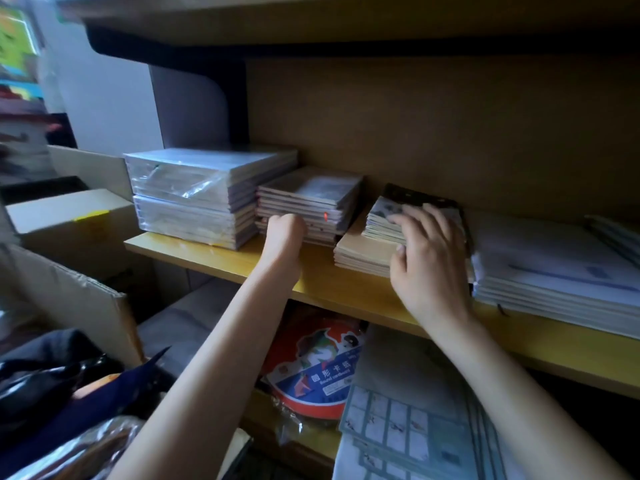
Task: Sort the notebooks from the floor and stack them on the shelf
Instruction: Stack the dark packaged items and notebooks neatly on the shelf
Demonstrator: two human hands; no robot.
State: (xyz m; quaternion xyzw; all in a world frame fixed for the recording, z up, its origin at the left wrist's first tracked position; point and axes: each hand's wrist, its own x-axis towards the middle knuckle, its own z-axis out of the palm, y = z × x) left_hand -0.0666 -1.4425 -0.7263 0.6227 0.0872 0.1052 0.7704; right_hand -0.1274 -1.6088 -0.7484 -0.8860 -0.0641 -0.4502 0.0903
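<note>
Wooden shelf [242, 259], notebooks [308, 202] flat (spines outward)

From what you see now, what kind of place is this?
Probably a stationery shop's stock corner or storeroom: a wooden shelf carries wrapped notebook packs and more notebook stacks, cardboard boxes stand beside it, and packaged round card paper lies below.

Cardboard boxes [65, 216] left; round card pack [313, 368] below.
</note>
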